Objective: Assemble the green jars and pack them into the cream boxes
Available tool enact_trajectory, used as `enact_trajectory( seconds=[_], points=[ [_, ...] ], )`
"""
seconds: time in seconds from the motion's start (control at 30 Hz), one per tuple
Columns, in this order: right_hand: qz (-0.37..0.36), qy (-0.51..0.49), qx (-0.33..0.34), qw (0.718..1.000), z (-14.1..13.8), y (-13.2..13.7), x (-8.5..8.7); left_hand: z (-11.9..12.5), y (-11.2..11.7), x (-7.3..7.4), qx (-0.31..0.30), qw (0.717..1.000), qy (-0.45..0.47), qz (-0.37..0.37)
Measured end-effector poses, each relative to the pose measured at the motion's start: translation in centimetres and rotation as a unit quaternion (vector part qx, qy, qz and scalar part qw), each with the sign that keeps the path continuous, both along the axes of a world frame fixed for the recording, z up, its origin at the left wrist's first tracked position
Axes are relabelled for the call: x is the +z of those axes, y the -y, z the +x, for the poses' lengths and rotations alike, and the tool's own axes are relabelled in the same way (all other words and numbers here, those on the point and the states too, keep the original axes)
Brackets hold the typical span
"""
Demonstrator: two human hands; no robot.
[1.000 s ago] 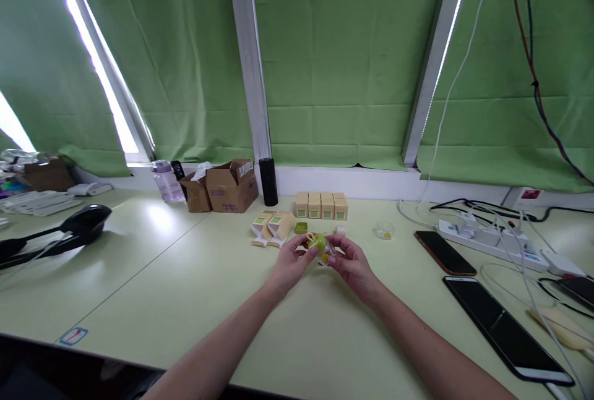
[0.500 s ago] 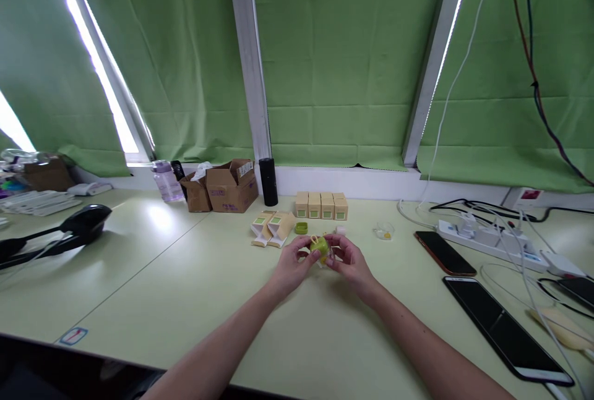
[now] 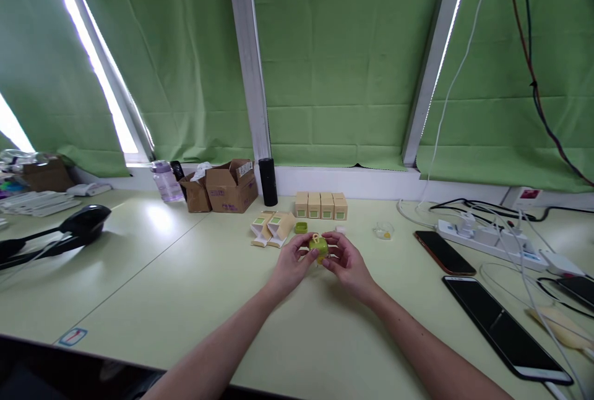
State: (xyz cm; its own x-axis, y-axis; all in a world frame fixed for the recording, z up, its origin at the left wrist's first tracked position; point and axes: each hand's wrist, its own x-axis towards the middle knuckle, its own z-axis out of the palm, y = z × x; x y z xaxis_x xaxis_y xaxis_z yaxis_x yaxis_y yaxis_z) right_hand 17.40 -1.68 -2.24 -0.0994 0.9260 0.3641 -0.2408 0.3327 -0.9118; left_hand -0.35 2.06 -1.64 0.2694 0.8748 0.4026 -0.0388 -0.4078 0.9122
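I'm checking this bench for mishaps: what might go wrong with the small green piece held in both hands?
1. The left hand and right hand hold the green piece by fingertips only; that light grip may let it slip.
2. The lid and cartons lie just beyond the hands; a slip might knock them.

Nothing legible; purple print on the cardboard box [image 3: 231,188] is too small

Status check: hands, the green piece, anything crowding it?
Left hand and right hand both pinch the small green piece between fingertips. Green cap and two opened cartons lie just beyond, not touching. Nothing blocks the hands.
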Motion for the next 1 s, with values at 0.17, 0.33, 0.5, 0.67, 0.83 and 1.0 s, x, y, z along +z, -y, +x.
enact_trajectory(
  seconds=[0.17, 0.33, 0.5, 0.67, 0.83, 1.0],
  points=[
    [-0.01, -0.022, 0.001, 1.0, 0.1, -0.1, 0.2, -0.1, 0.3, 0.3, -0.006, 1.0, 0.014, 0.004],
    [-0.024, -0.043, 0.009, 0.999, 0.5, -0.1, 0.5, -0.3, 1.0, 0.7, -0.032, 0.999, 0.0, 0.017],
    [-0.062, -0.091, 0.029, 0.993, 0.4, 0.2, 0.7, -0.1, 1.3, 0.5, 0.005, 0.998, -0.05, 0.044],
    [-0.071, -0.104, 0.038, 0.991, 0.2, 0.2, 0.7, 0.1, 1.1, 0.1, 0.029, 0.995, -0.071, 0.061],
    [-0.062, -0.1, 0.033, 0.992, 0.3, -0.1, 0.6, 0.0, 1.0, 0.3, 0.043, 0.993, -0.08, 0.07],
    [-0.064, -0.118, 0.049, 0.99, 0.3, -0.1, 0.9, -0.1, 1.0, 0.5, 0.056, 0.991, -0.086, 0.083]
  ],
)
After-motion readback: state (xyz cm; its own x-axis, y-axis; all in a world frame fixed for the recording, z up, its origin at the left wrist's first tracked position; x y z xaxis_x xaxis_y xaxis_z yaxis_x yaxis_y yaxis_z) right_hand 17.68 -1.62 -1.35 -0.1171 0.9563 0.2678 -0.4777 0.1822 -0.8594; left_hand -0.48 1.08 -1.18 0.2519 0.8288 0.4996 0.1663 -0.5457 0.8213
